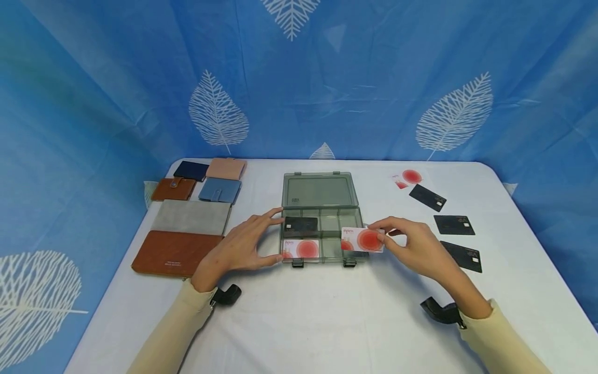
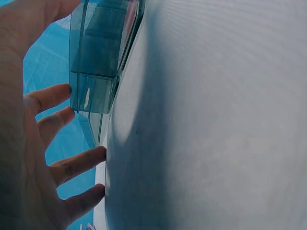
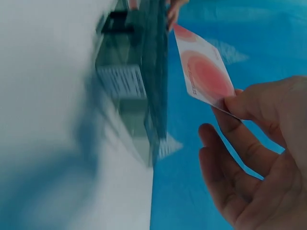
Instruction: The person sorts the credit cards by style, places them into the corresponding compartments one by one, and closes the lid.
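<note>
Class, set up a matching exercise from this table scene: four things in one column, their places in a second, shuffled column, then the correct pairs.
Things:
1. white card with red circle
2. black card in the organizer box
3. grey wallet
4. navy wallet

Places:
A. far left corner of the wallet group
B. pinched by the right hand over the box's right side
C. back left compartment
D. directly behind the large brown wallet

Pairs: 1-B, 2-C, 3-D, 4-A

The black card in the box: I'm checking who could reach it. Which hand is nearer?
Left. The left hand touches the box beside the black card; the right hand holds a white-and-red card at the box's other end.
</note>
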### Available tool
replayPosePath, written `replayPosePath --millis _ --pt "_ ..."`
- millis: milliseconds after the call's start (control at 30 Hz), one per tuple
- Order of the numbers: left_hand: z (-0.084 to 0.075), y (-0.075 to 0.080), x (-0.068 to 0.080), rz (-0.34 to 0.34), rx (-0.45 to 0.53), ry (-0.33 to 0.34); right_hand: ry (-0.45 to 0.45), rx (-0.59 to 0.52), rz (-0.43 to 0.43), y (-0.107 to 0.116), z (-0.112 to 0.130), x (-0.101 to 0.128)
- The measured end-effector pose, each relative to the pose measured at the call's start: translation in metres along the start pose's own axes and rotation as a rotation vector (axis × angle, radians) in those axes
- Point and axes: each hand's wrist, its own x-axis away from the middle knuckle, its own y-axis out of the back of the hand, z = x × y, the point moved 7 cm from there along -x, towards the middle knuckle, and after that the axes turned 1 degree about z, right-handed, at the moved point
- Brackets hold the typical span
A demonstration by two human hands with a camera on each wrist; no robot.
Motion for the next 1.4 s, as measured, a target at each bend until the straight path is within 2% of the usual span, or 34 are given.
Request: replayPosePath --millis 133,400,700,900,1167,1400 --pt "0.001 -0.001 0.001 0.014 0.002 0.002 0.028 -0.022 0.018 -0.016 0.011 -0.011" --pt "-0.001 0.002 -0.001 -0.01 -0.021 -0.015 0.077 -0.035 0.068 -0.045 0.036 -0.03" --pt "0.001 0.0 -0.003 -0.003 -0.017 -0.01 0.077 -0.018 0.099 -0.071 0.053 -0.042" --pt "0.002 0.0 -0.002 0.006 -0.006 0.003 0.083 0.007 0.115 -0.086 0.057 -0.043" --pt "0.003 0.001 0.0 0.002 -0.01 0.002 0.122 0.046 0.094 -0.1 0.059 -0.041" --pt "0.004 0.0 0.0 0.004 0.003 0.002 0.246 0.158 0.047 -0.104 0.068 -0.036"
